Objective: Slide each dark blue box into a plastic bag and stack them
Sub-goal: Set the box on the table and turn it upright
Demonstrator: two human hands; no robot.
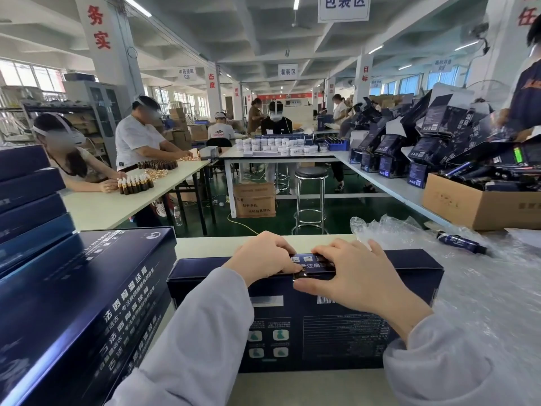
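Well, left hand [263, 256]: reaches in from the lower left, knuckles up; its fingers are curled over the top side of the dark blue box [307, 326], and the thumb pinches at the near top edge.
Right hand [348, 276]: comes in from the lower right; the fingers are slightly spread and bent over the same top side, with the thumb laid along the near edge, so the rim is clamped between thumb and fingers.
Hands together: the thumb tips nearly meet at the middle of the top edge (a small glossy patch shows between them).
Sleeves [190, 332]: light grey, reaching both wrists.
Box position: on the pale table [205, 244], straight ahead of the person, stood on a long edge with its broad face toward the camera.
Box look: matte navy card; white characters along the narrow top side; a barcode, a white label, fine print and four small pictograms on the broad face.
Left of it: a stack of dark blue boxes [73, 303], just beside.
Right of it: crumpled clear plastic [483, 303] spread over the table up to the box's right end.
On the plastic: a small dark blue tube [461, 243].
Beyond the plastic: a cardboard carton [480, 206] filled with dark packs.
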